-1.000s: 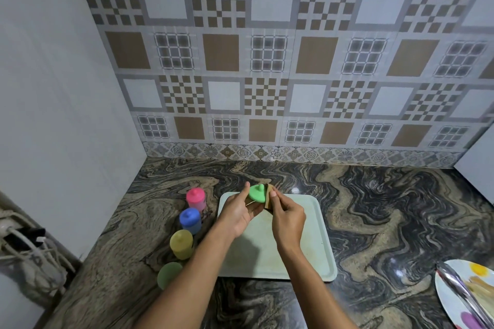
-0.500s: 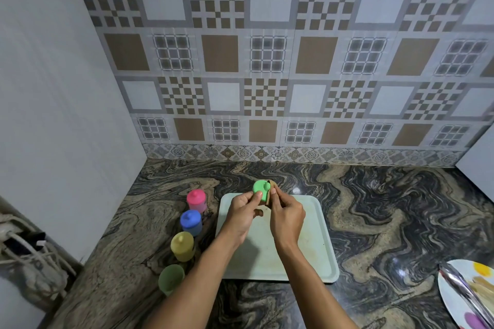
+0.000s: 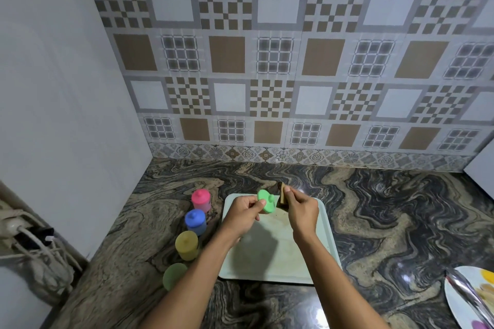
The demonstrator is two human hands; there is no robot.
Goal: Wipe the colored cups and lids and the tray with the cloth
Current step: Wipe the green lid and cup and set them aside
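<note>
Left hand [image 3: 244, 209] up over the far end of the tray [image 3: 278, 262], fingers and thumb curled round the rim of the green lid [image 3: 266, 201], holding it on edge with its little knob pointing to the right. Right hand [image 3: 302, 209] just beside it, thumb and fingertips pinching a small folded brown cloth [image 3: 282, 196]. The cloth sits right at the lid's knob side; whether the two touch, I cannot tell.

Below both hands lies the pale green tray, flat on the marbled counter [image 3: 387, 222], with brownish smudges on its surface and the hands' shadow across the middle.

Left of the tray, a row of cups runs from far to near: the pink cup [image 3: 201, 200] with its lid on, the blue cup [image 3: 196, 222] with its lid on, the yellow cup [image 3: 186, 245] with its lid on, and nearest the person the green cup [image 3: 174, 276], open at the top. All four stand upright, close together.

Far right corner, a white plate [image 3: 459, 302] with coloured spots and a shiny metal utensil [image 3: 465, 291] across it. Far left, a tangle of pale cables [image 3: 34, 251] against the wall.
</note>
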